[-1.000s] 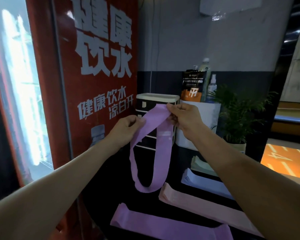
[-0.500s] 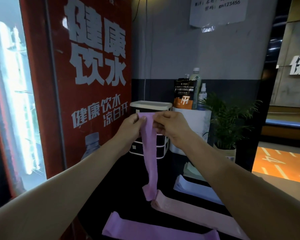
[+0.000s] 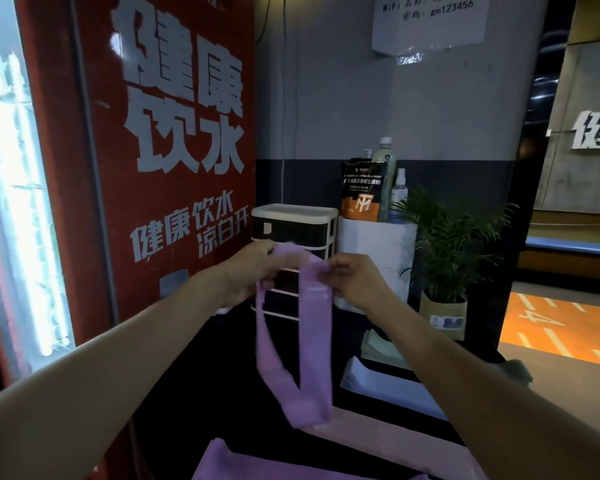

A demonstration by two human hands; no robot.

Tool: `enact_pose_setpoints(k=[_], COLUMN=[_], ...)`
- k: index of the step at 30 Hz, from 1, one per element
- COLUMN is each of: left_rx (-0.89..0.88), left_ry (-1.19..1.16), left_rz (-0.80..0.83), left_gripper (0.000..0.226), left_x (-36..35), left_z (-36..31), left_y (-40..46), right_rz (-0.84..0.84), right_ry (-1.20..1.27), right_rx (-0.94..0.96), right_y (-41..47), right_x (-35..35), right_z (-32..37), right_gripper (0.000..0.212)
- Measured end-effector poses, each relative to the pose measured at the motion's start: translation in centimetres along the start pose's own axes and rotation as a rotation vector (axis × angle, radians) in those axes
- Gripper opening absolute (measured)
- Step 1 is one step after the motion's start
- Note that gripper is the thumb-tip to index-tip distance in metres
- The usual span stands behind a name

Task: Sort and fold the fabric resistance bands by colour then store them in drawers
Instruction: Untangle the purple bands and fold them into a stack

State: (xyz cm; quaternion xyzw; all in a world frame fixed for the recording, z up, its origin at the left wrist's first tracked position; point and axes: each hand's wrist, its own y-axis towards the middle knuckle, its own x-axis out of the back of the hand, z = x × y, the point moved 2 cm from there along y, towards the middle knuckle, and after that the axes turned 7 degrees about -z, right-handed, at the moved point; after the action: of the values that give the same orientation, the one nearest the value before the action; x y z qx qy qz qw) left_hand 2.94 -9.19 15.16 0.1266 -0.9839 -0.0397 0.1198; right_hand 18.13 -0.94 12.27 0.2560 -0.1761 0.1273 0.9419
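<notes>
A purple fabric band (image 3: 314, 341) hangs as an open loop in front of me. My left hand (image 3: 246, 275) grips its top left end and my right hand (image 3: 354, 282) pinches its top right end, both held in the air before the small white drawer unit (image 3: 328, 216). On the dark table below lie a second purple band (image 3: 257, 464), a pink band (image 3: 395, 441) and a pale blue band (image 3: 378, 382).
A red drinks cabinet (image 3: 174, 150) stands close on the left. Right of the drawers is a white holder (image 3: 378, 240) with a black pouch and bottles, then a potted plant (image 3: 444, 251). An orange floor area (image 3: 568, 323) shows at the right.
The band, pulled flat into one narrow strip half a second ago, has spread again into a loop. My hands moved apart, and the view dropped slightly.
</notes>
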Motion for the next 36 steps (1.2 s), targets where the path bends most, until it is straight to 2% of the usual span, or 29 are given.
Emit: enact_pose_setpoints(k=[2, 3, 4, 7, 9, 11, 17, 22, 24, 27, 28, 30, 32, 34, 36], left_rx=[-0.028, -0.056, -0.078, -0.144, -0.218, -0.233, 0.062, 0.107, 0.096, -0.011, -0.069, -0.206, -0.3, -0.362, -0.454], left_ry=[0.545, 0.681, 0.695, 0.46, 0.393, 0.332, -0.022, -0.208, -0.121, 0.258, 0.3, 0.236, 0.174, 0.168, 0.21], left_rz=[-0.033, -0.065, -0.094, -0.137, -0.174, -0.196, -0.06, -0.031, -0.049, -0.086, -0.117, -0.143, -0.091, -0.058, -0.093], left_gripper=[0.046, 0.045, 0.041, 0.03, 0.015, 0.012, 0.009, 0.025, 0.026, 0.017, 0.015, 0.012, 0.023, 0.033, 0.031], left_x=[1.2, 1.6, 1.9, 2.3, 2.8, 3.3, 3.2, 2.4, 2.0, 1.4, 1.1, 0.3, -0.7, -1.7, -2.4], left_z=[1.2, 1.8, 2.3, 3.1, 3.5, 3.9, 5.4, 6.5, 6.9, 7.1, 6.7, 5.4, 3.9, 2.9, 2.3], left_y=[0.4, 0.7, 1.1, 1.9, 2.2, 2.2, 2.2, 2.1, 2.2, 2.4, 2.4, 2.1, 1.8, 1.7, 2.1], right_rz=[0.053, 0.082, 0.106, 0.145, 0.146, 0.115, 0.024, 0.058, 0.102, 0.126, 0.125, 0.129, 0.136, 0.132, 0.124], right_ry=[0.139, 0.143, 0.119, 0.143, 0.21, 0.282, 0.55, 0.778, 0.756, 0.697, 0.687, 0.684, 0.666, 0.612, 0.55], right_rx=[-0.091, -0.101, -0.101, -0.165, -0.231, -0.277, -0.363, -0.341, -0.291, -0.226, -0.209, -0.18, -0.15, -0.12, -0.088], right_y=[0.1, 0.1, 0.1, 0.1, 0.1, 0.2, 0.0, -0.4, -0.7, -0.7, -0.6, -0.3, 0.0, 0.3, 0.5], right_x=[1.3, 1.8, 2.1, 2.5, 2.7, 3.2, 4.0, 4.0, 3.6, 2.9, 2.6, 2.1, 1.7, 1.5, 1.4], right_z=[-0.3, -0.3, -0.3, -0.9, -1.4, -1.6, -2.2, -2.7, -2.7, -2.4, -2.3, -2.0, -1.5, -0.9, -0.4], right_gripper=[0.019, 0.02, 0.02, 0.02, 0.02, 0.021, 0.022, 0.031, 0.032, 0.028, 0.026, 0.024, 0.023, 0.021, 0.019])
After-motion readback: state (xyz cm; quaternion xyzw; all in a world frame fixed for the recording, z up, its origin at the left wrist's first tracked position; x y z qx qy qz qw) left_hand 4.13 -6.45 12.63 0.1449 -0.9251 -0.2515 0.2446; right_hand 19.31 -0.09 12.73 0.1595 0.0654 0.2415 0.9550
